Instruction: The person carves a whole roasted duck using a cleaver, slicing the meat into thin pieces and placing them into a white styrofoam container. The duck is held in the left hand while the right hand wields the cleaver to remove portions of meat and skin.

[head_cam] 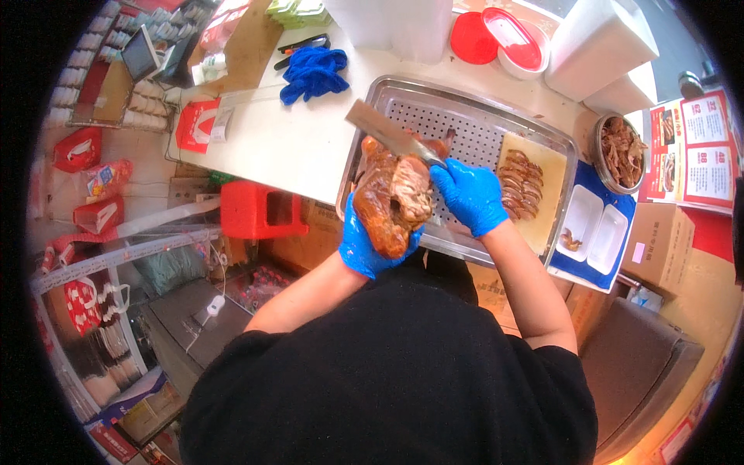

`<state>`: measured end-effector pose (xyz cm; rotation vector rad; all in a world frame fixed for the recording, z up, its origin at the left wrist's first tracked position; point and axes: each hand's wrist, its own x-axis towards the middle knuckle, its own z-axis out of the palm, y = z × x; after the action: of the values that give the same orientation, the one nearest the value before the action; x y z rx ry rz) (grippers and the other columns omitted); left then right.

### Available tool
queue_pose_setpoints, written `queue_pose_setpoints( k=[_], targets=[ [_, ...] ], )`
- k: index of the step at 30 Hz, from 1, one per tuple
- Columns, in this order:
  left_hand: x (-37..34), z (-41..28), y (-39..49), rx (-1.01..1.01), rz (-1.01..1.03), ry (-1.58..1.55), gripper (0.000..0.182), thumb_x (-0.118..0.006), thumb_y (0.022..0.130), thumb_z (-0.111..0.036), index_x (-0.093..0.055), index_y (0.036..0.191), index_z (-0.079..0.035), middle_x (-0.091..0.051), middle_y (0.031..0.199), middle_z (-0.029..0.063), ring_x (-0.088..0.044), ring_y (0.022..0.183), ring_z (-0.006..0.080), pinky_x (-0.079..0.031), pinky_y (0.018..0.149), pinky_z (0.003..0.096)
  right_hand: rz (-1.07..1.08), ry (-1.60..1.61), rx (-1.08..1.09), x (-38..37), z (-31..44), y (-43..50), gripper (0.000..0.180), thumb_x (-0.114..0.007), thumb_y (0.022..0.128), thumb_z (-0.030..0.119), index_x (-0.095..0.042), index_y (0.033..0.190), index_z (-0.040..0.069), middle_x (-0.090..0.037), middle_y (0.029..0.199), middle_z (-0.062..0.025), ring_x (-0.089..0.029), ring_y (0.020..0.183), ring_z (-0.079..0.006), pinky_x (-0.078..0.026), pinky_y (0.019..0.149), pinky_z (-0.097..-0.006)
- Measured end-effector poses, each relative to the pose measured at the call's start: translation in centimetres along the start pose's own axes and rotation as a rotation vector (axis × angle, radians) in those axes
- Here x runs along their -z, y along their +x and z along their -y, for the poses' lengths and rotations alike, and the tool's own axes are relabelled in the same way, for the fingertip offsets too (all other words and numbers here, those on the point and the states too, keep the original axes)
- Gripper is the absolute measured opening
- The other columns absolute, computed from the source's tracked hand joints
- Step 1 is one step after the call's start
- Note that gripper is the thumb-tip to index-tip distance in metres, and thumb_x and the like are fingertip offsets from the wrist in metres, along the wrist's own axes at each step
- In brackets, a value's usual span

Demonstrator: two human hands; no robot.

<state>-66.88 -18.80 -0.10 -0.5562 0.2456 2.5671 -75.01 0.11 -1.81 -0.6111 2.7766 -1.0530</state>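
My left hand (pixel 361 247), in a blue glove, cups a glossy brown roast duck (pixel 378 206) from below. On the duck's right side the skin is cut away and pale meat shows. My right hand (pixel 472 195), gloved in the same blue, grips the dark handle of a broad-bladed knife (pixel 381 128). The blade slants up to the left over the duck's far end; whether it touches is unclear. Beneath them lies a metal tray (pixel 401 87) with a perforated insert. At the tray's right end, rows of sliced duck (pixel 521 183) rest on a yellowish cutting board (pixel 546 218).
A blue cloth (pixel 315 72) lies at the back left of the white table (pixel 256 151). White foam trays (pixel 606 238) and a bowl of meat pieces (pixel 622 151) stand to the right. Behind are red-lidded containers (pixel 511 40). A red stool (pixel 250 209) sits at lower left.
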Motion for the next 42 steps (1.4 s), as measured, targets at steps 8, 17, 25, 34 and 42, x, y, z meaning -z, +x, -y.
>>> queue_pose_setpoints(
  k=[8,17,25,34,42],
  targets=[
    [-0.5,0.4,0.1,-0.319,-0.078,0.918,0.046,-0.054,0.096,-0.034,-0.045,0.135,-0.011,-0.057,0.127,0.01,-0.058,0.114,0.0249,-0.052,0.097,0.0379,0.154,0.062,-0.259,0.1,1.2,0.4,0.066,-0.051,0.085,0.071,-0.071,0.08,0.008,-0.069,0.082,-0.0206,-0.067,0.08,-0.0392,-0.052,0.071,-0.0466],
    [1.3,-1.1,-0.3,-0.358,-0.135,1.628,0.047,-0.044,0.099,-0.042,-0.043,0.137,-0.014,-0.058,0.126,0.011,-0.063,0.108,0.0225,-0.059,0.084,0.0349,-0.132,-0.378,0.17,6.9,-9.4,-9.1,0.039,-0.054,0.094,0.048,-0.07,0.088,0.013,-0.067,0.076,-0.0157,-0.067,0.072,-0.0334,-0.052,0.059,-0.0438],
    [3.1,-0.6,0.3,-0.36,-0.198,1.542,0.058,-0.04,0.098,-0.055,-0.048,0.136,-0.012,-0.064,0.117,0.0185,-0.069,0.091,0.0281,-0.062,0.073,0.0385,0.017,-0.443,-0.214,6.8,-14.4,-12.9,0.044,-0.061,0.089,0.052,-0.067,0.067,0.014,-0.064,0.064,-0.014,-0.064,0.057,-0.0333,-0.051,0.054,-0.0418],
    [1.7,-0.1,0.1,-0.103,-0.254,0.278,0.057,-0.039,0.098,-0.055,-0.048,0.136,-0.014,-0.061,0.123,0.0172,-0.066,0.103,0.0286,-0.06,0.081,0.0414,-0.037,-0.436,-0.209,7.0,-14.6,-12.2,0.048,-0.068,0.08,0.059,-0.065,0.065,0.013,-0.064,0.061,-0.0133,-0.064,0.056,-0.0314,-0.05,0.053,-0.0396],
    [0.1,1.0,-0.3,-0.204,-0.29,0.555,0.064,-0.038,0.096,-0.062,-0.05,0.135,-0.013,-0.062,0.118,0.0153,-0.064,0.106,0.0279,-0.057,0.087,0.0429,-0.231,-0.298,-0.207,6.5,-11.7,-10.6,0.037,-0.069,0.085,0.043,-0.061,0.069,0.012,-0.064,0.064,-0.0151,-0.062,0.055,-0.0344,-0.048,0.05,-0.0419]
  ],
)
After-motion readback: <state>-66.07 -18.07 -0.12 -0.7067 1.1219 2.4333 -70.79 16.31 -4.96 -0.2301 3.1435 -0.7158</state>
